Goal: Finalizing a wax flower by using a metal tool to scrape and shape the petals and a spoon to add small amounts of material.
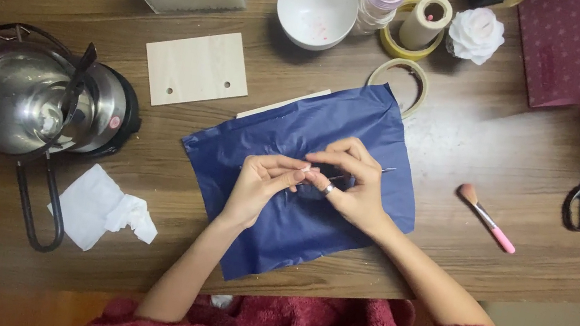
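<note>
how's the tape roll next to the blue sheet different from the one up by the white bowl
The tape roll by the blue sheet lies alone and looks thin and pale beige; part of it is tucked behind the blue sheet. The tape roll by the white bowl is yellower, looks thicker, and has a cream cylinder standing in it. Both lie flat on the wooden table.

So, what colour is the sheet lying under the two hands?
Dark blue. The sheet shows best in the head view, the only one.

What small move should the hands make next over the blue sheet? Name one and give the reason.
Probably steady the thin metal tool with the right hand while the left hand works the small white bit at its fingertips. Both hands meet above the blue sheet, pinching these tiny pieces together; the grip looks unfinished.
</note>
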